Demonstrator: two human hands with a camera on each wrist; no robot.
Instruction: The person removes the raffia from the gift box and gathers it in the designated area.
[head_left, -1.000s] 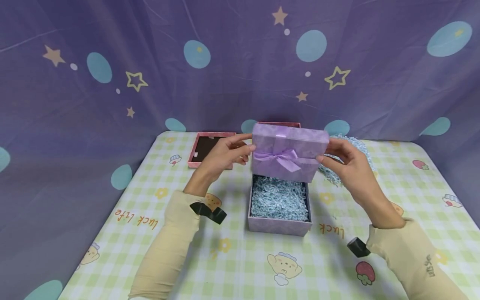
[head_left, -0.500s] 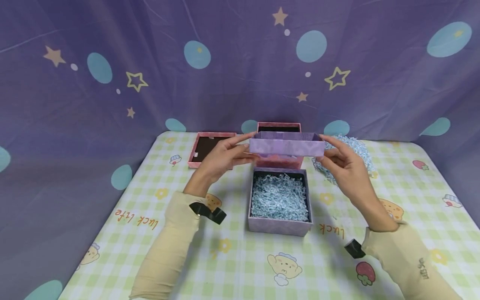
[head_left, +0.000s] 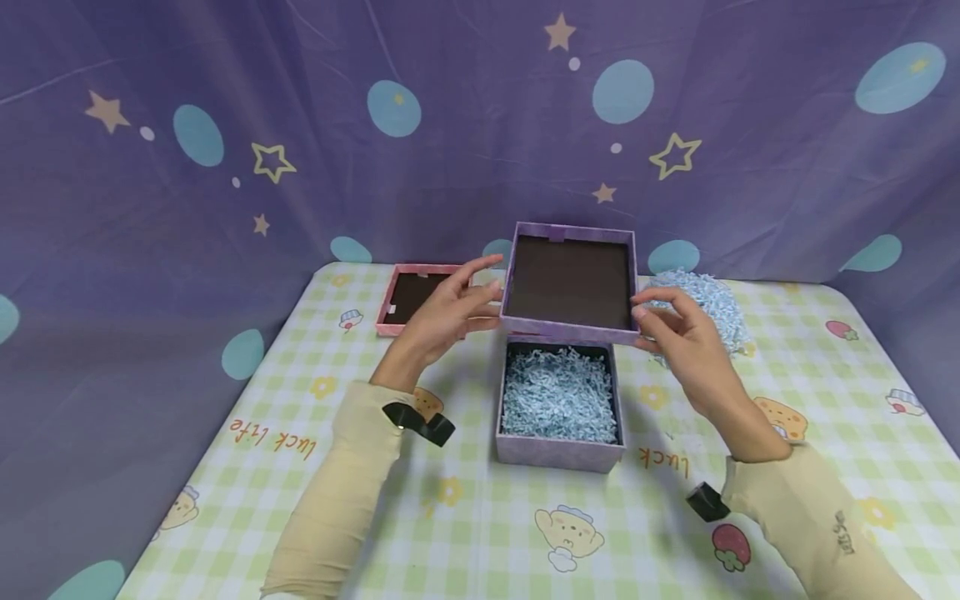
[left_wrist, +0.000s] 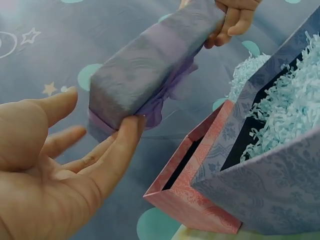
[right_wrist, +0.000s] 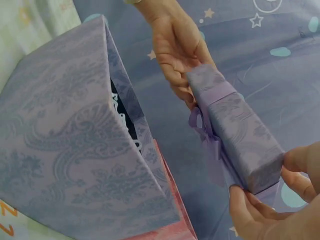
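A purple gift box lid (head_left: 572,279) is held up over the far end of its box, its dark inside facing the head camera. My right hand (head_left: 688,343) pinches the lid's lower right corner between thumb and fingers. At the left side, my left hand (head_left: 446,315) supports the lid with extended fingers; its thumb stands apart from the lid in the left wrist view. A ribbon bow (left_wrist: 157,102) hangs on the lid's outer face. Below, the purple box (head_left: 555,452) stands on the table, filled with light blue shredded paper (head_left: 558,396).
Behind my left hand lies a pink lid (head_left: 384,312), dark inside turned up. A pink box (left_wrist: 202,207) stands just beyond the purple one, mostly hidden in the head view. Loose blue shredded paper (head_left: 708,304) is heaped at the back right. A patterned curtain (head_left: 480,125) hangs behind the table.
The lid has turned over from bow side facing me to its dark inside facing me. My right hand has shifted slightly left; the purple box has stayed in place.
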